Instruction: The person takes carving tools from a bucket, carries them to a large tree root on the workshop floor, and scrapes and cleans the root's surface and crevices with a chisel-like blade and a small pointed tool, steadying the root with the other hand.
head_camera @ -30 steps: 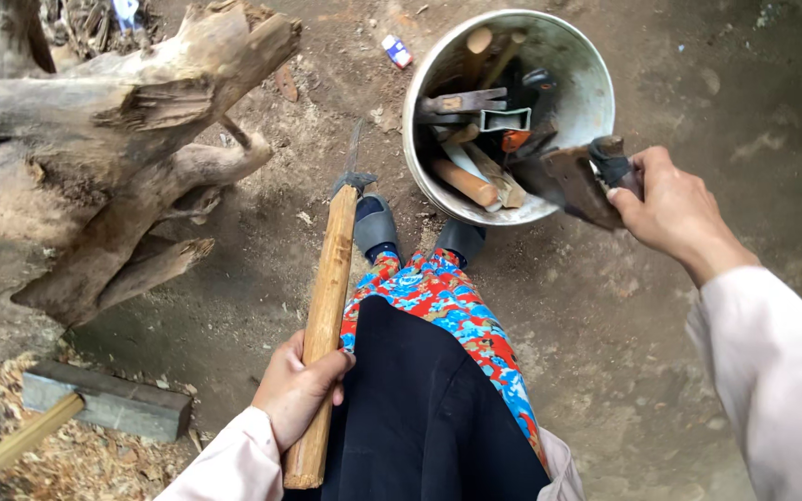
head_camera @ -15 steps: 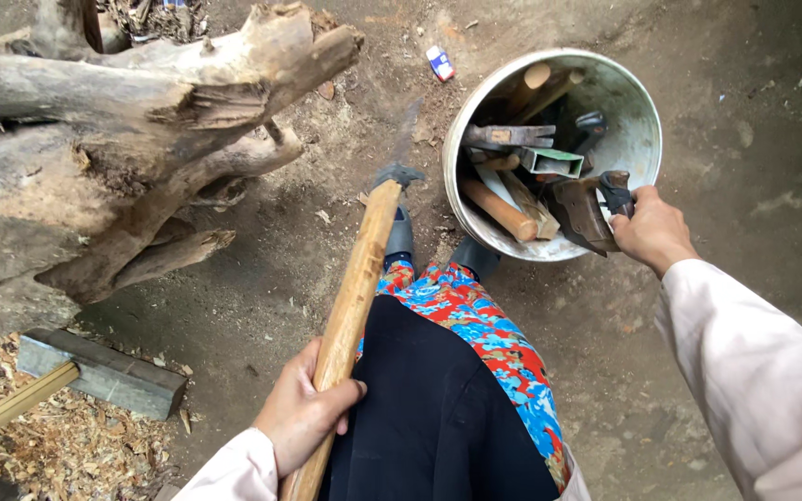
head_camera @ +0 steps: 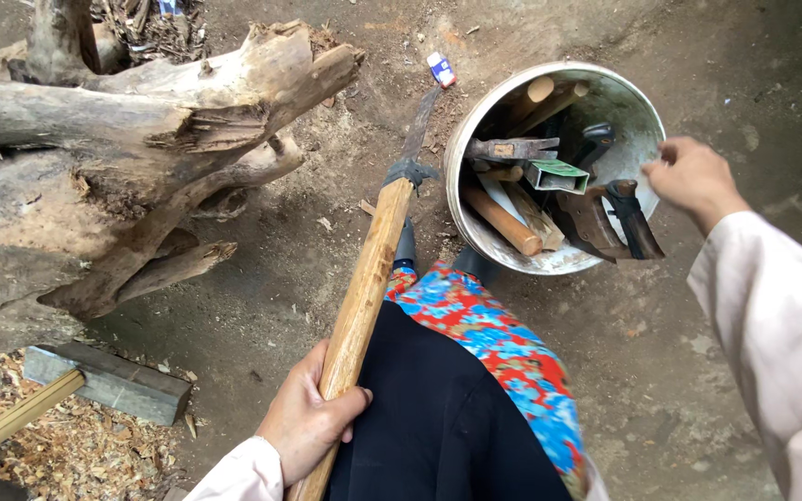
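Adze handle, pale wood, lies clenched in the left hand low in the view, running up and away along the edge of a black garment with a bright red-and-blue patterned cloth beside it. At the handle's far end sits a dark iron head with a narrow blade pointing toward the bare dirt ground. To the left, near the hand, a grey wooden block on a pale shaft rests by a patch of wood shavings. Farther out on the right, the right hand hovers at the rim of a metal bucket, fingers loose and gripping nothing. Inside the bucket lie wooden-handled tools, a hammer head and a dark-handled blade just beside the hand. Beyond the adze, a weathered log fills the upper left, and a small blue-and-white packet lies on the dirt near the bucket's far edge.
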